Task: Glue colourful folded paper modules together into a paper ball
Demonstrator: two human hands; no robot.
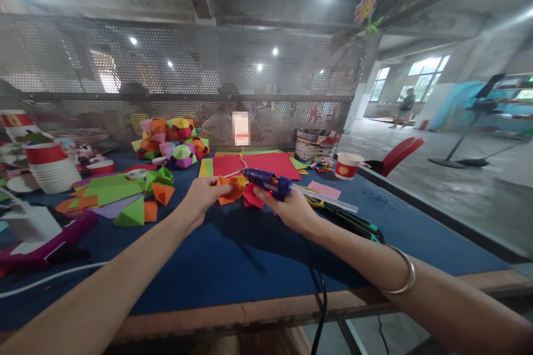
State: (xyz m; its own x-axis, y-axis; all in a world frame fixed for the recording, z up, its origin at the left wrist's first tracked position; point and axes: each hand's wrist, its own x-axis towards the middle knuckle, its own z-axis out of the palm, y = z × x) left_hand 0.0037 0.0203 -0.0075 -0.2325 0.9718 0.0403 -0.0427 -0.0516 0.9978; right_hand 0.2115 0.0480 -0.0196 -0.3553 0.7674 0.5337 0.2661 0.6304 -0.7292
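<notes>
- My left hand (pixel 205 195) is pinched on the orange piece (pixel 230 191), which lies between my hands.
- My right hand (pixel 296 209) is wrapped round the gun (pixel 266 180), its long axis running crosswise before me: nozzle (pixel 245 172) leftward, clear stick (pixel 333 198) jutting out behind to the right.
- The nozzle is right at the orange piece's upper right side (touching or just apart, I cannot tell).
- Under the gun's front, beside the orange piece, is a red piece (pixel 253 197); I can't tell what supports it.
</notes>
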